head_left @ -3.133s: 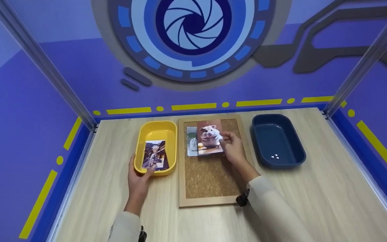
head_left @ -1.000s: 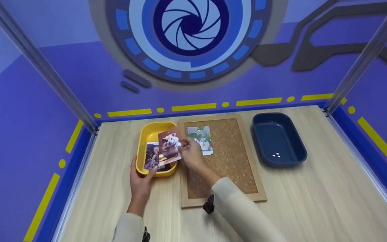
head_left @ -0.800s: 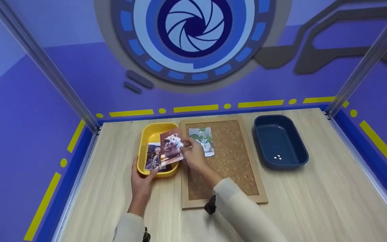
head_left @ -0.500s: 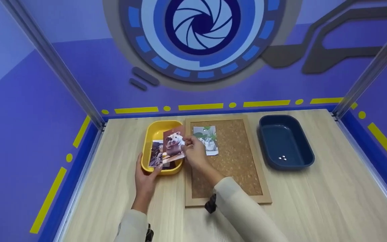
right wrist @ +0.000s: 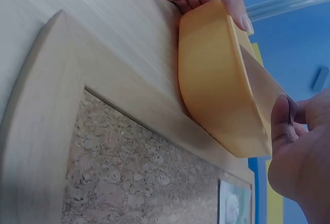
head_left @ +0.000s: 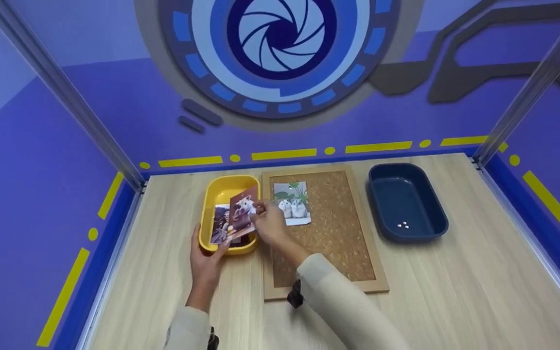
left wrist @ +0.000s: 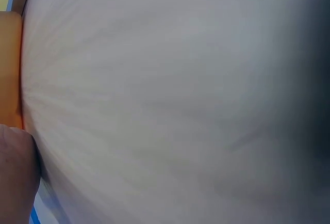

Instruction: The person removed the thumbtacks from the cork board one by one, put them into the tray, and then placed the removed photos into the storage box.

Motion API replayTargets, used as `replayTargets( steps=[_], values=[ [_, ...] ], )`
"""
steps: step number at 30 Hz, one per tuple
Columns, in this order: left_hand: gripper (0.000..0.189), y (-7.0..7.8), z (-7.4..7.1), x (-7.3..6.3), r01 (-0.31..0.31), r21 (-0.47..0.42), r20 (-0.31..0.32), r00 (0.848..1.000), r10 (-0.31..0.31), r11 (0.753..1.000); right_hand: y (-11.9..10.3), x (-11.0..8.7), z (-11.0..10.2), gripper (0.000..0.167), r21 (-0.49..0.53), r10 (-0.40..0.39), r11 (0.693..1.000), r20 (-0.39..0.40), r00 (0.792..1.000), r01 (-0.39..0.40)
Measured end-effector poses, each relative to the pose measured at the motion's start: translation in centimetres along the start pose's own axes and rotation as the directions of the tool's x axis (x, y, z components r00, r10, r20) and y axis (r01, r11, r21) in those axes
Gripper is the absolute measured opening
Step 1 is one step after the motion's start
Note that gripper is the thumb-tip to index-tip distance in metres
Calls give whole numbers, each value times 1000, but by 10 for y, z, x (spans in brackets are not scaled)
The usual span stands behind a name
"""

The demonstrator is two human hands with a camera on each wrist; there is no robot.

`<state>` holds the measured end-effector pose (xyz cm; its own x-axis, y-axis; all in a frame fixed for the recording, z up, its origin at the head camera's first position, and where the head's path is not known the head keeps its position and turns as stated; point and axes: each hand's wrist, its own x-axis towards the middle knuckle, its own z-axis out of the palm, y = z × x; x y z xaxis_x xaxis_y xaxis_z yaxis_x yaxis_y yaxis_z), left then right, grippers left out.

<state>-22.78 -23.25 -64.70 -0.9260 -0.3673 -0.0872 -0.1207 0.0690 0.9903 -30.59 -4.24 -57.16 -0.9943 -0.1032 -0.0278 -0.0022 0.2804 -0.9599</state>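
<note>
My right hand (head_left: 274, 224) pinches the right edge of a photo print of a hamster (head_left: 242, 209). It holds the print tilted over the yellow tray (head_left: 222, 183); in the right wrist view the print's lower part (right wrist: 258, 79) dips behind the tray's rim. My left hand (head_left: 205, 267) grips the tray's front left corner, thumb over the rim and fingers along the outside. Inside the tray lies another photo print of a figure (head_left: 219, 226), partly covered by the hamster print. A photo of two white hamsters (head_left: 293, 206) is on the corkboard (head_left: 331, 238), with a small shiny pin near its top.
The wood-framed corkboard stands right beside the yellow tray. To its right is a dark blue tray (head_left: 399, 194) holding several small shiny pins (head_left: 403, 225). Blue and purple printed walls (head_left: 110, 107) enclose the pale wooden table (head_left: 484, 272) at the back and sides.
My right hand has carried the hamster print leftward from over the corkboard to the yellow tray, then tilted it slightly. The two-hamster photo is now uncovered. My left hand has stayed on the tray.
</note>
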Motion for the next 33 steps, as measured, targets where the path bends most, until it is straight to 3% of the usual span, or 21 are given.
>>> replayTargets(
  steps=[5,11,15,20,26,33],
  values=[
    [102,3,1,1,-5,-8,-6,1000,5,1000,-3,2,7,31,-113,-45,992,44,998,50],
    [99,4,2,0,-12,-36,1,1000,12,999,-3,2,19,34,-252,-101,960,98,990,123],
    [98,4,1,-1,-7,-39,-1,1000,7,999,-7,-2,25,36,-293,-33,953,142,989,74],
    [97,5,-1,-2,17,-28,7,1000,-17,999,-11,-5,31,27,-299,17,954,177,984,37],
    [96,2,-1,-1,-9,-4,3,1000,9,1000,-21,-10,29,23,-234,173,965,231,958,-118],
    [95,2,0,-1,-39,5,7,999,38,999,-28,-13,31,36,-286,184,953,282,942,-100]
  ],
)
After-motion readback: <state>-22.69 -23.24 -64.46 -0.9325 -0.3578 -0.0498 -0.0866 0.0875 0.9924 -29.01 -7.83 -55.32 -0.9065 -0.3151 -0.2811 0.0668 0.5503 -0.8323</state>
